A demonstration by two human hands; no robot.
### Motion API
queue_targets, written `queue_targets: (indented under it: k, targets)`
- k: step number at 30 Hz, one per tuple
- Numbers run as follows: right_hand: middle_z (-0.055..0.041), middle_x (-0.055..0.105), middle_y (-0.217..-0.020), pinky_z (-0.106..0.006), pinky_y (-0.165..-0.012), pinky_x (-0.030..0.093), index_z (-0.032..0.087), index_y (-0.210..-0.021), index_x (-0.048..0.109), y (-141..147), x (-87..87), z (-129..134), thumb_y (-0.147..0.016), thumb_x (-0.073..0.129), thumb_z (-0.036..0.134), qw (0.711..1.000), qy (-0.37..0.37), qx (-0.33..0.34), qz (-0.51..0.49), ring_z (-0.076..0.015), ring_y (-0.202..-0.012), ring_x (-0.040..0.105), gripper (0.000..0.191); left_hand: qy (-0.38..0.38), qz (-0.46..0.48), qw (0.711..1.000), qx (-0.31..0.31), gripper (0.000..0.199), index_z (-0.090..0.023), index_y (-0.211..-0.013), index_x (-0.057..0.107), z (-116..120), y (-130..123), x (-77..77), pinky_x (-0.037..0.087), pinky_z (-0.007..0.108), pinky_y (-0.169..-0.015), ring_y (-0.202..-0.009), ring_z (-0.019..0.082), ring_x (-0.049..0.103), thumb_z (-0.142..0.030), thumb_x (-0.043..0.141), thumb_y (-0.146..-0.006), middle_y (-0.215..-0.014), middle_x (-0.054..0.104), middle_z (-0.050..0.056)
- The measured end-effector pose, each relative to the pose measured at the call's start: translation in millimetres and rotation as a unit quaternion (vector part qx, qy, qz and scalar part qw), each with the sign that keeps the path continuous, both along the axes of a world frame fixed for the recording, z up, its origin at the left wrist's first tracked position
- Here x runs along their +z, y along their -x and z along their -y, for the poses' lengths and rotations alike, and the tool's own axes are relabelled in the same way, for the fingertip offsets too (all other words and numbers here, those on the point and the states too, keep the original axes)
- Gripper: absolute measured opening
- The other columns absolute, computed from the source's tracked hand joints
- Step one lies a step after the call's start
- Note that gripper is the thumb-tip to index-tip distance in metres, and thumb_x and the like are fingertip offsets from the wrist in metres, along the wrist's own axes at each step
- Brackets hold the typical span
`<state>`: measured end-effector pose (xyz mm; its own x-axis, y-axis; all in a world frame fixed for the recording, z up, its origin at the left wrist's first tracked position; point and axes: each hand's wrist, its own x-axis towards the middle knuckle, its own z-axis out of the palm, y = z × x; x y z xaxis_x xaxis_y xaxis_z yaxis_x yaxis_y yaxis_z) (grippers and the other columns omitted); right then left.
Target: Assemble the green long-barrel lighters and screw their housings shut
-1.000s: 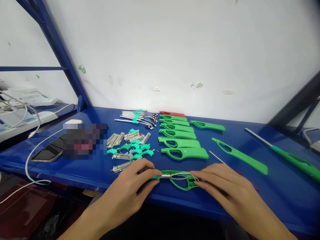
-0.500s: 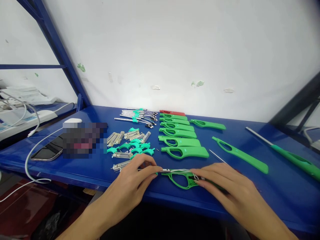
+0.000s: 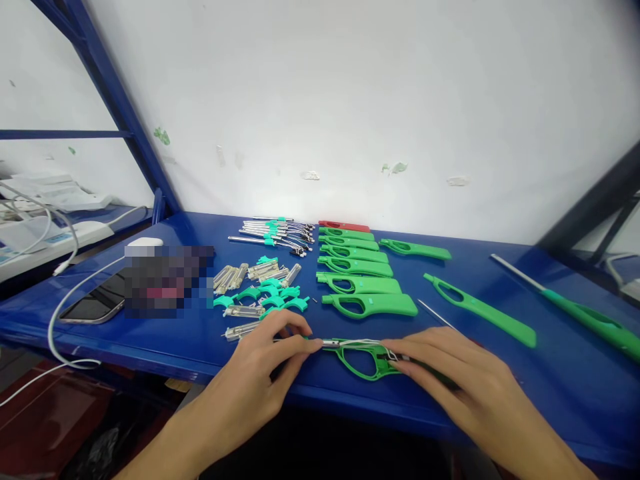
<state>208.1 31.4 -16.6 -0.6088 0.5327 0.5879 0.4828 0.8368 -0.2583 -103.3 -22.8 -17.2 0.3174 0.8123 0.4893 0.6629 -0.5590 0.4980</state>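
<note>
Fingers (image 3: 301, 345) bent, the left hand (image 3: 265, 360) pinches a metal tube (image 3: 331, 344).

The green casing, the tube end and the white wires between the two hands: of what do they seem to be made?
The green casing looks like moulded plastic, perhaps semi-gloss: even colour, thin curved rim. The tube end is probably polished metal, being silvery with bright highlights. The white wires seem plastic-coated, from their even white surface, but are too small to be sure.

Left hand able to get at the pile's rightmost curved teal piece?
Probably yes: the curved teal piece lies just beyond the left hand, apparently unobstructed, though that hand holds a metal tube.
</note>
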Motion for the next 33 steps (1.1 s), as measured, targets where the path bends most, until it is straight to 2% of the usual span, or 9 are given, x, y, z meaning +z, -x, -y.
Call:
queue_targets:
  k: [13, 22, 33]
  targets:
    - [0.0016, 0.083, -0.109, -0.031, -0.084, 0.060, 0.030, -0.126, 0.074, 1.7, 4.5, 2.2, -0.108, 0.064, 0.023, 1.000, 0.011, 0.012, -0.025, -0.0164, -0.091, 0.078, 0.022, 0.016, -0.007, 1.000, 0.008, 0.029, -0.031, -0.122, 0.073, -0.8, 2.4, 1.5, 0.053, 0.030, -0.092, -0.106, 0.017, 0.066, -0.013, 0.053, -0.112, -0.121, 0.063, 0.003]
    - [0.0024, 0.082, -0.108, -0.030, -0.084, 0.060, 0.031, -0.128, 0.073, 2.2, 3.6, 2.9, -0.107, 0.066, 0.024, 0.999, 0.037, 0.020, -0.010, -0.0156, -0.093, 0.077, 0.023, 0.010, -0.012, 1.000, 0.002, 0.033, -0.032, -0.127, 0.072, -1.9, 3.6, 1.6, 0.054, 0.031, -0.092, -0.108, 0.018, 0.067, -0.012, 0.051, -0.112, -0.123, 0.062, 0.004]
    - [0.0000, 0.083, -0.103, -0.030, -0.078, 0.063, 0.030, -0.122, 0.077, 1.7, 5.2, 2.5, -0.105, 0.068, 0.027, 0.999, 0.027, 0.007, -0.019, -0.0176, -0.087, 0.079, 0.020, 0.028, -0.022, 0.999, 0.003, 0.033, -0.029, -0.121, 0.073, 0.3, 4.0, 3.7, 0.053, 0.030, -0.088, -0.104, 0.018, 0.066, -0.012, 0.046, -0.112, -0.123, 0.061, 0.006]
